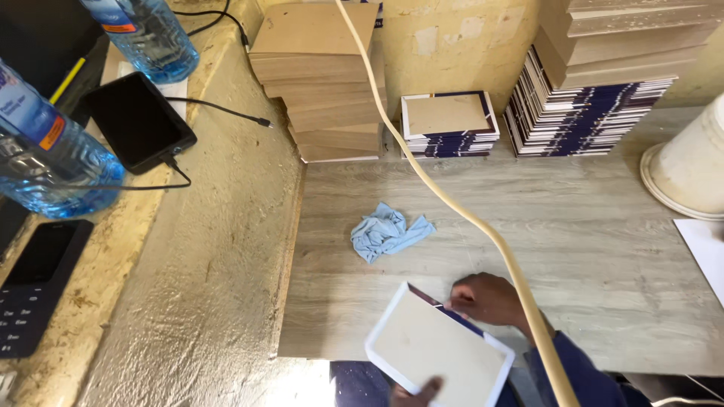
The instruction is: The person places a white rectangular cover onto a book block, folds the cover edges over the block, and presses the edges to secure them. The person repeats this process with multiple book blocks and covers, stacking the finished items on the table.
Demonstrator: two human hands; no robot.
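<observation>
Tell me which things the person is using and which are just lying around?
In use: the white-edged cover board, held by the right hand and left hand; stacked covers; brown boards.

Lying about: blue rag, water bottles, black phone, white bucket, calculator.

Dark blue long sleeve (581,369), bare hands

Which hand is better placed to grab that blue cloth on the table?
Probably the right hand: it rests on the board's far edge, nearest the blue cloth. The left hand is underneath, holding the board's near edge.
</observation>
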